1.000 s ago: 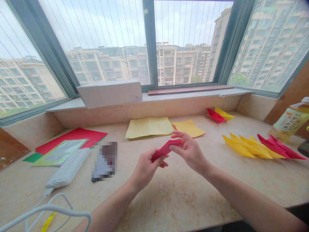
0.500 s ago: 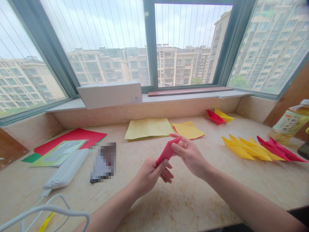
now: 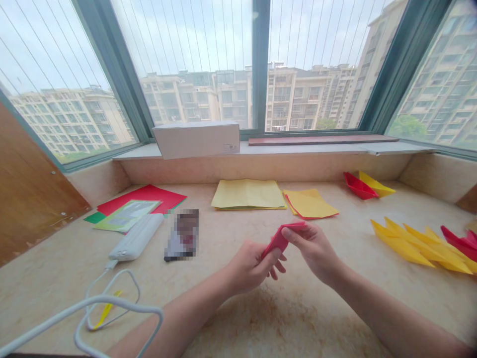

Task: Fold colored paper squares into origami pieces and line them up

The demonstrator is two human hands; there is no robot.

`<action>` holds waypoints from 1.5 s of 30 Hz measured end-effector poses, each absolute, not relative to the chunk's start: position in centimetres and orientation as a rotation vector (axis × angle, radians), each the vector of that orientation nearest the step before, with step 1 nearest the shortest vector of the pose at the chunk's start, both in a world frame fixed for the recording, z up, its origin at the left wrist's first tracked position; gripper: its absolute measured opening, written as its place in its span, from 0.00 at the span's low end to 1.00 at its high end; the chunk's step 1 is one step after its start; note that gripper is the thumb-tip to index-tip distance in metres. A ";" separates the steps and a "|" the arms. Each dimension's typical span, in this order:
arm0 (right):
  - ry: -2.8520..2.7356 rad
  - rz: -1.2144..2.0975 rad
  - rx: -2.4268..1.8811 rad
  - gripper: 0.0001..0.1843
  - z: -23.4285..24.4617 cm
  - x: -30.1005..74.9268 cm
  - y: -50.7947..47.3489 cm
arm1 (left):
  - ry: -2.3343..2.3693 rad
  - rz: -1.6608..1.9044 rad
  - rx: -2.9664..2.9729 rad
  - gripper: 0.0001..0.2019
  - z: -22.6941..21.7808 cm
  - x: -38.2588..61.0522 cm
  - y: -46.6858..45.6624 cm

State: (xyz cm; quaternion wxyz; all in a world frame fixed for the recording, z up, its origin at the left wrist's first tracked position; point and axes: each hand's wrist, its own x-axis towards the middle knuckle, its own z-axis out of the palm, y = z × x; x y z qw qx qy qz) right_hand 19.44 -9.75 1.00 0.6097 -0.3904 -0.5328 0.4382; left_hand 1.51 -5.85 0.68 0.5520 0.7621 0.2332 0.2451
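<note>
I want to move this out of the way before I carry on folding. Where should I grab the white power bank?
Take the white power bank around its middle, coming from the near side. It lies flat and is long and narrow, so your fingers can wrap across its width. Stay clear of the end where the white cable plugs in.

The bare, tapering left forearm at 7 o'clock ends in the bare left hand; the right forearm at 4 o'clock, likewise bare, ends in the right hand.

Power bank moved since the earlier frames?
No. The white power bank sits in the same spot, its far end just left of the pixelated object. Everything on the counter shifted right together, so only the head camera moved.
</note>
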 end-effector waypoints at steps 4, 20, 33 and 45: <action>-1.311 1.061 -0.923 0.15 1.1 18.9 -10.4 | 0.488 0.593 1.816 0.29 0.6 1.5 -6.0; -1.332 1.017 -1.004 0.22 0.3 18.6 -10.8 | 0.488 0.511 2.018 0.23 0.4 1.3 -5.8; -1.227 0.956 -1.009 0.18 0.3 18.7 -10.7 | 0.464 0.490 1.976 0.27 0.9 1.2 -5.7; -1.277 0.733 -1.096 0.33 0.7 19.7 -9.8 | 0.496 0.547 1.884 0.30 0.6 1.1 -5.0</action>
